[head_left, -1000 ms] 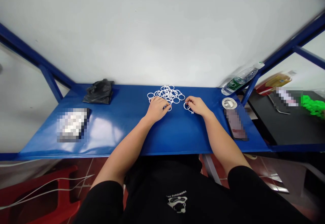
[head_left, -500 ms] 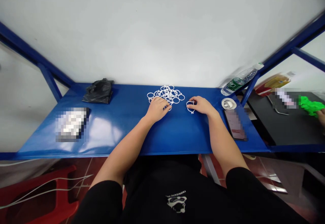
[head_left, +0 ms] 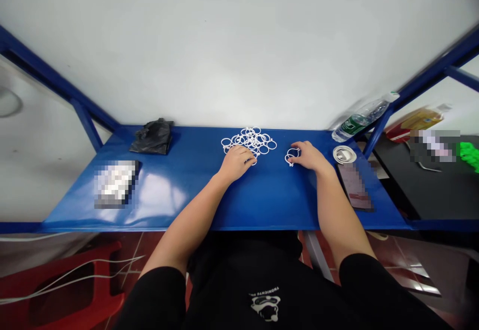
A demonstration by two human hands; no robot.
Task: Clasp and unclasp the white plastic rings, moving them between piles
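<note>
Several white plastic rings with small eyelets, resembling curtain rings, lie in an overlapping pile [head_left: 266,140] on the blue tabletop. My left hand [head_left: 237,163] is at the near edge of this pile, with its thumb and forefinger bent together around a white ring [head_left: 255,163]; the hand hides part of it. To the right, apart from the pile, my right hand [head_left: 309,155] has thumb and forefinger curved around two overlapping white rings [head_left: 288,159], low over the table.
A crumpled black plastic bag [head_left: 152,138] and a blurred-out dark-edged object [head_left: 116,183] lie at left. On the right are a water bottle [head_left: 359,120] leaning by the frame, a coiled white cable [head_left: 344,154] and a phone [head_left: 355,185]. A red stool [head_left: 101,290] stands below.
My right hand has shifted slightly right with its rings, and a second ring shows more clearly there. My left hand stays at the pile. The camera view has turned a little left.
</note>
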